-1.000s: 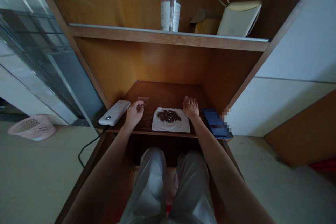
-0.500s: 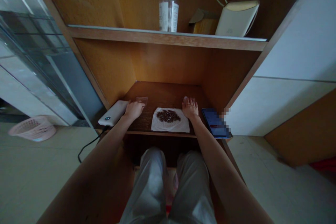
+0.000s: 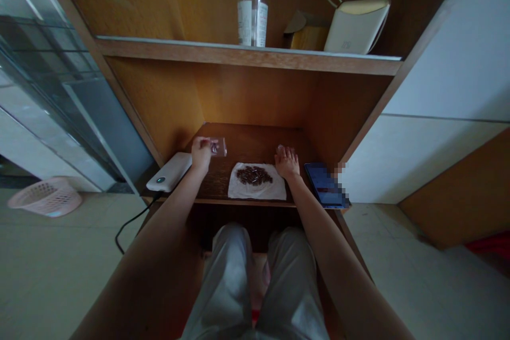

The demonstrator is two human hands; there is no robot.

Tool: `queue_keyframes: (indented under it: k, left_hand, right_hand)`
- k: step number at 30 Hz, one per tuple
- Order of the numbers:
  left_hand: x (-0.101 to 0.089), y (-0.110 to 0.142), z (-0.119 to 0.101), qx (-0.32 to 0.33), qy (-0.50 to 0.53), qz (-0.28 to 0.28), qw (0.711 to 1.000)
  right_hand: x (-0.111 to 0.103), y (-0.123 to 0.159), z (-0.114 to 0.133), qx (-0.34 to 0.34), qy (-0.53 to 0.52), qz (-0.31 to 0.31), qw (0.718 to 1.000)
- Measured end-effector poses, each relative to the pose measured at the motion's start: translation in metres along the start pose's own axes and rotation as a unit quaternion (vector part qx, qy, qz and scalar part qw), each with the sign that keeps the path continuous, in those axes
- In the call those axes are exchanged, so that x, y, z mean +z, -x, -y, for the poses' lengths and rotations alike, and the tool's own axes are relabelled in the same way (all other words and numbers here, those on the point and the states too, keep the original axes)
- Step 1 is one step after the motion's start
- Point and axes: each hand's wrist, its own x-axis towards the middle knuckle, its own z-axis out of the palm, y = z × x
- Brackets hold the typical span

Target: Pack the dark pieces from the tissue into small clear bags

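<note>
Near the left edge of the worktop [image 3: 255,141], the left hand [image 3: 201,153] pinches a small clear bag [image 3: 219,147] by one end. The right hand [image 3: 287,163] lies palm down, loosely spread; whether it grips the clear scrap [image 3: 281,149] by its fingertips is hard to tell. Dark pieces [image 3: 254,175] cover a white cloth [image 3: 238,190] at the front edge.

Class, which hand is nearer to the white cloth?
Right: the right hand is by the far right corner of the white cloth; the left hand is farther away, to its left.
</note>
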Motion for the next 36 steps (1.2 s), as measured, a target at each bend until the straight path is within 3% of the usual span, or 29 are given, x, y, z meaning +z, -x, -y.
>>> queue_keyframes:
  k: [2, 5, 9, 15, 22, 25, 28, 32, 36]
  left_hand:
    - [0.005, 0.003, -0.003, -0.066, 0.06, -0.018, 0.996]
    - [0.003, 0.013, -0.003, -0.16, 0.143, 0.02, 0.977]
    - [-0.002, 0.035, 0.005, -0.206, 0.194, 0.058, 0.957]
    - [-0.005, 0.064, 0.026, -0.171, 0.177, 0.072, 0.967]
    - [-0.01, 0.073, 0.032, -0.134, 0.149, 0.13, 0.971]
    - [-0.01, 0.075, 0.029, -0.129, 0.139, 0.14, 0.972]
    - [-0.009, 0.077, 0.028, -0.122, 0.128, 0.143, 0.974]
    - [-0.009, 0.077, 0.03, -0.107, 0.115, 0.15, 0.976]
    - [-0.008, 0.078, 0.03, -0.075, 0.105, 0.143, 0.981]
  right_hand:
    - [0.0, 0.0, 0.0, 0.001, -0.006, -0.004, 1.0]
    - [-0.001, 0.001, 0.001, 0.0, -0.012, -0.026, 1.0]
    - [-0.003, 0.003, 0.003, -0.014, -0.019, -0.08, 0.997]
    - [-0.004, 0.005, 0.001, -0.03, -0.019, -0.135, 0.99]
    - [-0.02, 0.015, 0.009, -0.074, -0.04, -0.205, 0.975]
    - [-0.033, 0.025, 0.028, -0.173, -0.089, -0.171, 0.966]
    - [-0.039, 0.033, 0.052, -0.254, -0.165, -0.098, 0.948]
    - [-0.04, 0.036, 0.074, -0.305, -0.277, -0.005, 0.911]
    - [-0.04, 0.038, 0.081, -0.294, -0.35, 0.049, 0.888]
